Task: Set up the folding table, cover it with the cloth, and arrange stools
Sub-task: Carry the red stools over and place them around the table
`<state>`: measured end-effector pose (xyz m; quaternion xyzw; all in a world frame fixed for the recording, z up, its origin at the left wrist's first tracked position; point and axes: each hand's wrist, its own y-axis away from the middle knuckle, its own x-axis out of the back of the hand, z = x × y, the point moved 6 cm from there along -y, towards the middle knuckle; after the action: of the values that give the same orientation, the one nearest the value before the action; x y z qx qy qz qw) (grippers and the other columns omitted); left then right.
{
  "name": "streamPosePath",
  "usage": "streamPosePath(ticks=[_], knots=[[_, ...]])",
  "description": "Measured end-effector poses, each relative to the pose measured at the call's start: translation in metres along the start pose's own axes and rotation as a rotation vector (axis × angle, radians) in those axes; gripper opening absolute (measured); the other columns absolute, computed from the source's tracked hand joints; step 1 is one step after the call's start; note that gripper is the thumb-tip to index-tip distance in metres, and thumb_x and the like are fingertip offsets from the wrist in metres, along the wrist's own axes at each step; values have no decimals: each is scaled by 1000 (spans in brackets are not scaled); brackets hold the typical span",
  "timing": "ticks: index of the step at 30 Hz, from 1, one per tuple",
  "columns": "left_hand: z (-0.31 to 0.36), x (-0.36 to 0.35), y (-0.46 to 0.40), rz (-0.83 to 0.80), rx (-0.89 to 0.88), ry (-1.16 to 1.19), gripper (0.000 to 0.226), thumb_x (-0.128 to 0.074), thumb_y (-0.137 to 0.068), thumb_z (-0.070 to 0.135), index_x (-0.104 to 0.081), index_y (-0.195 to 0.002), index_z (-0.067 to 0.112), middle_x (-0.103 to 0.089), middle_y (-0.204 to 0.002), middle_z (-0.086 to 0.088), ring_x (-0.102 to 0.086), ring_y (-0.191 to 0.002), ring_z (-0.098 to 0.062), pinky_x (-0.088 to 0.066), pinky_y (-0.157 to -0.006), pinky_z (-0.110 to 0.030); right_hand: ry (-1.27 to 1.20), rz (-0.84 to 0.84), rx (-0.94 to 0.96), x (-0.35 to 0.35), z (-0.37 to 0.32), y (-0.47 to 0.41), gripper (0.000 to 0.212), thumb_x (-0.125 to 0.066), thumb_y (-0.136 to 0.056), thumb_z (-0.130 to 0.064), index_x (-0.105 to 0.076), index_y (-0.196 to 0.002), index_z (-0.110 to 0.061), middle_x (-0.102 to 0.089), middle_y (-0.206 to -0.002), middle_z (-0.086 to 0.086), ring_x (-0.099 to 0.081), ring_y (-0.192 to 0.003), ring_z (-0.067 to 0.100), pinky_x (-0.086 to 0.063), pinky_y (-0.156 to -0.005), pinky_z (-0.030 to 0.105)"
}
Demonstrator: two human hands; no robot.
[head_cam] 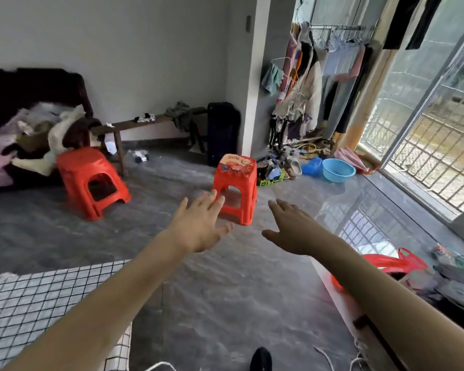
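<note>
Reaching forward, both bare hands are out over the grey floor [225, 303], palms down, fingers straight and spread apart, holding nothing. Left hand [198, 226]: fingertips overlap the near lower edge of a red stool [236, 183] in the view; contact cannot be told, the hand looks to be in the air short of it. Right hand [292, 231]: fingers apart, thumb out to the left, just right of that stool's legs and clear of them.

Stool ahead of the fingers stands upright, worn printed picture on its seat. Second red stool [91, 180] well off to the left of the left hand, upright, beside a dark sofa [24, 92] piled with clothes.

Near the left forearm, at the lower left: corner of the table under a white cloth with a black grid [38, 298], lying flat, edge hanging down.

Beyond the stool: long wooden bench [145, 121] along the wall, dark suitcase [223, 132] by the pillar. Right of the fingers: blue basin [338, 170], rack of hanging clothes [319, 84], barred window [439, 145]. Under the right forearm: red plastic bag [397, 263].
</note>
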<state>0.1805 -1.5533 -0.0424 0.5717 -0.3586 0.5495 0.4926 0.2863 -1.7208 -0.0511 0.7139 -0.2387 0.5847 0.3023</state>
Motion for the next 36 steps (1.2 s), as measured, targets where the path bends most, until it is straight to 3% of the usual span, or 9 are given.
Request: streamPosePath(ticks=[6, 11, 15, 17, 28, 36], knots=[[10, 10, -97, -14, 40, 9, 76, -26, -96, 62, 1, -155, 24, 12, -163, 5, 9, -149, -12, 1, -121, -45, -53, 29, 48, 31, 50, -95, 90, -42, -84, -69, -12, -153, -21, -23, -158, 8, -27, -142, 35, -26, -113, 49], [26, 28, -190, -10, 58, -8, 76, -24, -96, 64, 1, -156, 24, 11, -163, 4, 10, -149, -12, 1, -121, -46, -117, 33, 42, 42, 115, -167, 81, -52, -88, -57, -11, -151, -26, -23, -157, 5, -26, -142, 34, -25, -113, 50], [31, 37, -246, -4, 73, -16, 76, -24, -96, 63, -1, -156, 23, 10, -163, 5, 10, -149, -12, 0, -121, -46, -133, 14, 22, 47, 157, -220, 75, -54, -89, -54, -24, -147, -18, -30, -153, 8, -30, -139, 33, -29, -111, 47], [28, 38, -267, -20, 88, -23, 76, -24, -96, 63, -1, -156, 23, 11, -163, 5, 10, -149, -12, 0, -121, -46, -127, 9, 24, 49, 169, -245, 78, -54, -89, -54, -20, -150, -17, -26, -156, 9, -28, -141, 34, -28, -112, 47], [-32, 44, -378, -43, 127, 2, 75, -23, -97, 63, 2, -155, 22, 12, -162, 4, 11, -149, -14, 0, -121, -48, -112, -18, 71, 48, 166, -367, 83, -50, -92, -53, -9, -155, -20, -11, -163, 8, -13, -148, 30, -20, -119, 50], [-143, 81, -483, -17, 101, 4, 75, -23, -97, 63, 2, -156, 23, 13, -162, 4, 10, -149, -14, -1, -120, -46, -173, 76, 3, 74, 142, -471, 80, -52, -93, -50, -11, -156, -23, -9, -163, 3, -14, -148, 26, -20, -117, 45]])
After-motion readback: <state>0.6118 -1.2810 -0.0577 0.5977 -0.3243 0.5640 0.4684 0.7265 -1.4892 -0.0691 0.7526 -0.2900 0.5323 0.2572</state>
